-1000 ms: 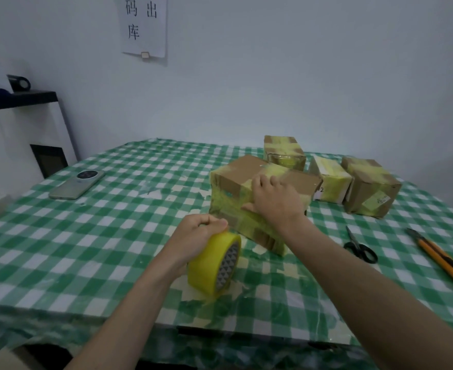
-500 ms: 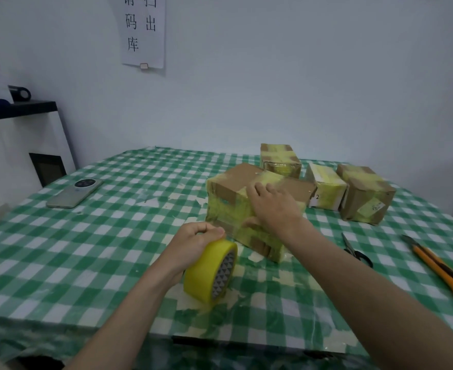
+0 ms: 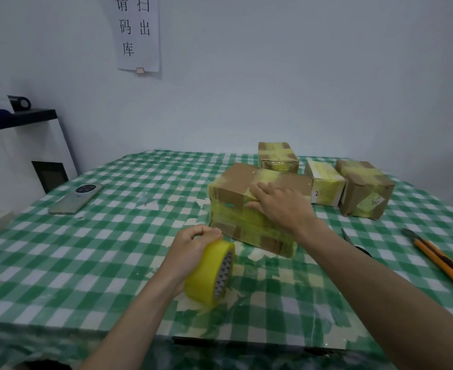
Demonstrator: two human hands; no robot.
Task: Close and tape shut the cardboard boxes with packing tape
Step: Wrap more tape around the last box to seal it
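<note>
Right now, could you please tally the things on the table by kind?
Boxes: 4
Tape roll: 1
Phone: 1
Scissors: 1
Knife: 1
Total: 8

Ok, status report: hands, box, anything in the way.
Left hand grips tape roll. Right hand flat on box, partly taped. Scissors and knife lie right, clear of the work.
</note>
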